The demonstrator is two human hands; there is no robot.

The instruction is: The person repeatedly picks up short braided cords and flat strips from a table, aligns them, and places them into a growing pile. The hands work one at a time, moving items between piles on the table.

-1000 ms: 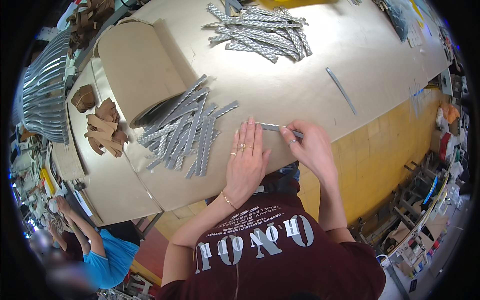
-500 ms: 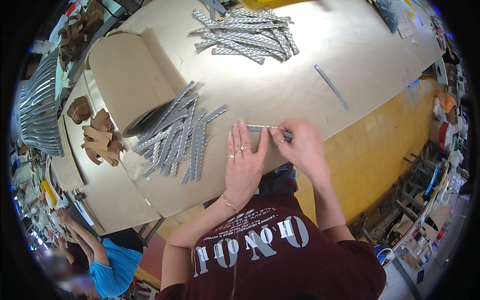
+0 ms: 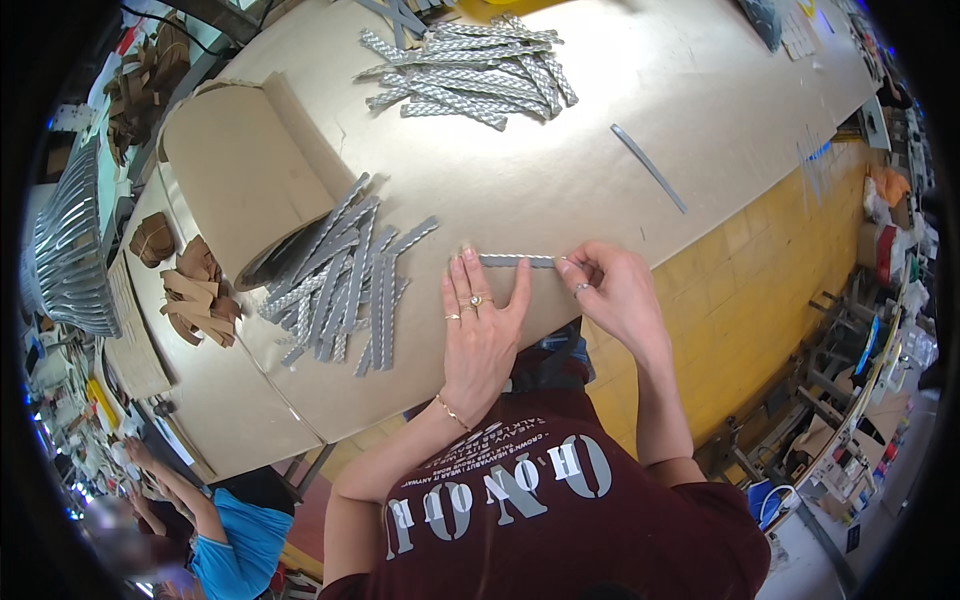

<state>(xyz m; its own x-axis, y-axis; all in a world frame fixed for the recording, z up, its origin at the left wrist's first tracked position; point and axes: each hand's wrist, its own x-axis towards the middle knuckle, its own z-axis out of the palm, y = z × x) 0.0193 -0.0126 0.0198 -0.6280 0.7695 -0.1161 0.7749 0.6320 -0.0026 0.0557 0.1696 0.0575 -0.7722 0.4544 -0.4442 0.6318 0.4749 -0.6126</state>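
A narrow grey strip with a white braided cord along its far edge [image 3: 518, 261] lies on the tabletop in front of me. My left hand [image 3: 483, 325] rests flat with its fingers stretched, the fingertips at the strip's left end and the thumb on its near edge. At the strip's right end, my right hand [image 3: 618, 295] is closed, pinching the tip between thumb and forefinger. To the left of my left hand is a loose pile of similar grey strips with braided edges [image 3: 345, 285]. Farther away lies a heap of silvery braided strips [image 3: 475, 75].
A curled brown sheet [image 3: 245, 165] stands left of the grey pile, with brown strips [image 3: 200, 300] beside it. One thin grey strip [image 3: 648, 167] lies alone on the brown-covered table [image 3: 560, 180]. A person in a blue top [image 3: 240, 545] is at lower left.
My right hand has slid right to the strip's end, and more of the braided edge shows between my hands. My left hand stays on the strip. The whole view has shifted slightly.
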